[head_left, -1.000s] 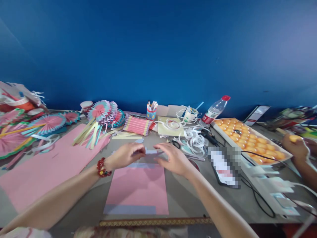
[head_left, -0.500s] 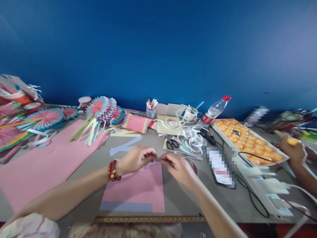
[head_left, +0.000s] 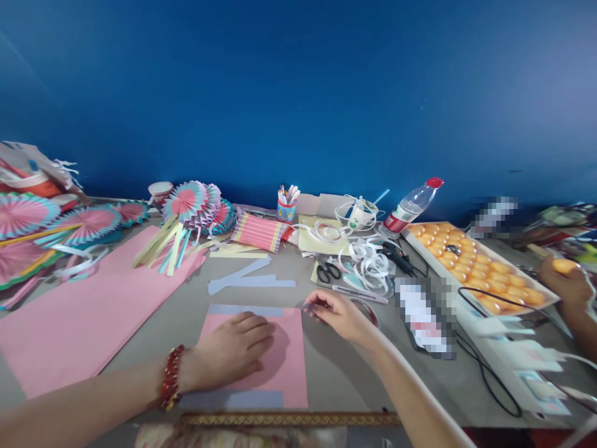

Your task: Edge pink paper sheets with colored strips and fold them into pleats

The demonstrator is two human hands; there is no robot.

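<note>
A pink paper sheet [head_left: 289,364] with pale blue strips along its far and near edges lies on the grey table in front of me. My left hand [head_left: 233,351], with a red bead bracelet on its wrist, rests palm down on the sheet, fingers stretched flat. My right hand [head_left: 333,314] hovers at the sheet's far right corner, its fingers pinched together on something small I cannot make out. Loose pale blue paper strips [head_left: 249,281] lie just beyond the sheet.
Black scissors [head_left: 329,272] and curled white paper strips [head_left: 368,261] lie to the right. Large pink paper [head_left: 69,317] and folded paper fans [head_left: 191,205] fill the left. A tray of orange balls [head_left: 476,264], a water bottle [head_left: 410,202] and another person's hand [head_left: 566,283] are at right.
My left hand let go of the strip and dropped flat onto the pink sheet. My right hand stayed pinched near the sheet's far right corner. A blue strip now lies along the sheet's far edge.
</note>
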